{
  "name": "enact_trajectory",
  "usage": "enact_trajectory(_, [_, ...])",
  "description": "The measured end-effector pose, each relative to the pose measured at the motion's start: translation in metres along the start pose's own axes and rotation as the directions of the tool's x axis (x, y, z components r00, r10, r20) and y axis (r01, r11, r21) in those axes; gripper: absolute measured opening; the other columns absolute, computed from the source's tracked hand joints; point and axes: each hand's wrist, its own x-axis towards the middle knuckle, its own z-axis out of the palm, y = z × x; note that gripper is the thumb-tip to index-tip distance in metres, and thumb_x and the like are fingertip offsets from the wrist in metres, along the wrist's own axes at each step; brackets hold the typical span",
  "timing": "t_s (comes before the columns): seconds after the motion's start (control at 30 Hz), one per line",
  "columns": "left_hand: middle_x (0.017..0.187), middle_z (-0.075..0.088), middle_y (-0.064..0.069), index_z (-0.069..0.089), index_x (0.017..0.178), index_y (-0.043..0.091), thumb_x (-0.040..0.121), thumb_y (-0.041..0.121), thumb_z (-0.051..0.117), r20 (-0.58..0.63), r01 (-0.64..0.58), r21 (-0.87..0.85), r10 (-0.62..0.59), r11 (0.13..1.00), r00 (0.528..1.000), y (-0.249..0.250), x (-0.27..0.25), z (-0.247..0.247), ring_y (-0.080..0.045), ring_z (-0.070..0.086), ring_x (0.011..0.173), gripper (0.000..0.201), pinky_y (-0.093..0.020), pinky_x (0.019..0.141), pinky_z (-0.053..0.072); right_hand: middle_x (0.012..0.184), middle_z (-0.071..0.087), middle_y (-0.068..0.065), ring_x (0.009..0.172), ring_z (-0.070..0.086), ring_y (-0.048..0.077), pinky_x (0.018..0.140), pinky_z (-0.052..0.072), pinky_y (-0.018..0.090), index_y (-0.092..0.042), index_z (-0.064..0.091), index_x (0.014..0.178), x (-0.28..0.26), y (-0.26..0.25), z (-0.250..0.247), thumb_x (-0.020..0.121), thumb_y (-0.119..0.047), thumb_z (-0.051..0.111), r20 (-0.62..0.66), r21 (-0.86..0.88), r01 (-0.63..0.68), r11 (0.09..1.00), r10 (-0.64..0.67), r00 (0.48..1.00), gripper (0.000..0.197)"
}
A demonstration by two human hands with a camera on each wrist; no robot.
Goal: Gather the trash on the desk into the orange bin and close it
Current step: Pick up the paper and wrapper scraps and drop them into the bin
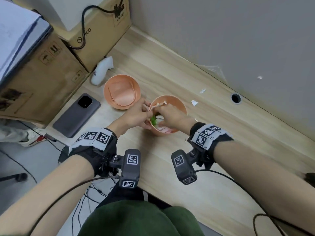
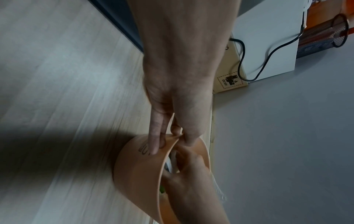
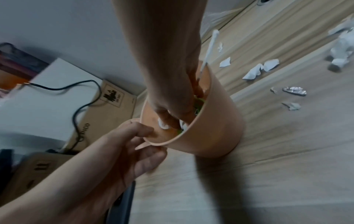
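The orange bin point(image 1: 177, 103) point(image 2: 138, 171) point(image 3: 212, 128) stands open on the wooden desk. My left hand point(image 1: 147, 108) point(image 2: 172, 139) point(image 3: 151, 137) pinches its near-left rim between thumb and fingers. My right hand point(image 1: 160, 116) point(image 3: 172, 122) point(image 2: 184, 163) reaches down inside it, its fingers curled on white paper scraps point(image 3: 162, 124) beside green trash point(image 1: 153, 120). A cotton swab point(image 3: 208, 50) sticks up out of the bin. The bin's orange lid point(image 1: 121, 91) lies upside down to the left. More paper scraps point(image 1: 194, 102) point(image 3: 252, 72) and a foil piece point(image 3: 295, 91) lie on the desk to the right.
A grey phone point(image 1: 76, 114) and a white controller point(image 1: 101, 70) lie left of the lid. Cardboard boxes point(image 1: 39, 79) with a black cable block the left side. A grey wall runs behind the desk, with a cable hole point(image 1: 236, 98) near it.
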Motion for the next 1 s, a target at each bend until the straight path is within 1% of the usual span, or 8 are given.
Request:
enact_trajectory(0.23, [0.086,0.051,-0.008,0.048,0.107,0.014,0.091,0.007,0.059,-0.07,-0.023,0.024,0.024,0.999,0.997,-0.001,0.002,0.0,-0.01,0.063,0.056,0.021,-0.033,0.058,0.062,0.128,0.056,0.014,0.117,0.052,0.032,0.085,0.038,0.033,-0.014,0.045,0.13,0.008,0.001,0.006,0.082,-0.018,0.067,0.067,0.055,-0.053,0.997,0.049,0.997,0.053])
enact_trajectory(0.33, [0.089,0.051,-0.011,0.048,0.108,0.013,0.092,0.01,0.061,-0.084,-0.025,0.036,0.028,0.999,0.996,-0.001,0.003,0.001,-0.011,0.062,0.056,0.021,-0.032,0.057,0.061,0.137,0.048,0.013,0.126,0.042,0.033,0.101,0.035,0.04,-0.017,0.047,0.134,-0.003,0.002,-0.014,0.083,-0.026,0.063,0.164,0.022,0.097,0.995,-0.1,0.981,0.053])
enact_trajectory(0.4, [0.091,0.051,-0.012,0.048,0.107,0.014,0.092,0.011,0.061,-0.087,-0.026,0.053,0.03,0.998,0.996,0.001,0.003,0.003,-0.014,0.061,0.059,0.02,-0.031,0.057,0.061,0.145,0.04,0.012,0.133,0.035,0.03,0.107,0.029,0.036,-0.019,0.046,0.136,-0.019,0.006,-0.029,0.088,-0.017,0.056,0.187,0.063,0.19,0.98,-0.199,0.962,0.049])
enact_trajectory(0.5, [0.094,0.053,-0.015,0.048,0.102,0.018,0.093,0.01,0.059,-0.075,-0.029,0.07,0.034,0.997,0.997,0.002,0.002,0.005,-0.015,0.062,0.059,0.017,-0.033,0.059,0.062,0.14,0.05,0.005,0.124,0.049,0.026,0.104,0.038,0.035,-0.026,0.051,0.131,-0.046,0.018,-0.045,0.086,-0.009,0.051,0.091,0.218,0.21,0.953,-0.234,0.968,0.048])
enact_trajectory(0.6, [0.092,0.053,-0.014,0.046,0.108,0.015,0.093,0.007,0.059,-0.066,-0.018,0.074,0.023,0.997,0.998,0.004,0.003,0.008,-0.014,0.062,0.059,0.021,-0.035,0.06,0.062,0.122,0.062,0.001,0.109,0.056,0.016,0.095,0.044,0.027,-0.022,0.06,0.122,-0.068,0.031,-0.05,0.086,-0.009,0.057,-0.129,0.324,0.208,0.923,-0.175,0.976,0.038])
enact_trajectory(0.7, [0.089,0.052,-0.011,0.046,0.111,0.012,0.093,0.007,0.059,-0.06,-0.012,0.069,0.016,0.998,0.998,0.005,0.002,0.01,-0.017,0.062,0.062,0.023,-0.036,0.061,0.063,0.115,0.056,0.0,0.102,0.051,0.008,0.085,0.04,0.013,-0.02,0.059,0.118,-0.087,0.046,-0.046,0.087,-0.017,0.061,-0.362,0.409,0.162,0.898,-0.003,0.932,0.031])
enact_trajectory(0.83, [0.087,0.052,-0.01,0.046,0.113,0.011,0.093,0.006,0.058,-0.068,-0.007,0.071,0.012,0.997,0.998,0.006,0.002,0.011,-0.018,0.061,0.063,0.024,-0.034,0.059,0.063,0.104,0.057,0.001,0.085,0.053,0.014,0.08,0.04,0.025,-0.019,0.049,0.122,-0.103,0.065,-0.024,0.085,-0.042,0.064,-0.284,0.42,-0.124,0.899,0.261,0.923,0.046])
enact_trajectory(1.0, [0.084,0.053,-0.009,0.047,0.112,0.013,0.092,0.006,0.06,-0.071,-0.008,0.076,0.013,0.997,0.997,0.006,0.001,0.013,-0.018,0.062,0.063,0.025,-0.033,0.058,0.062,0.074,0.064,-0.004,0.065,0.055,0.008,0.066,0.039,0.022,-0.014,0.067,0.089,-0.093,0.049,-0.018,0.083,-0.014,0.06,-0.396,0.431,-0.056,0.901,0.245,0.885,0.01])
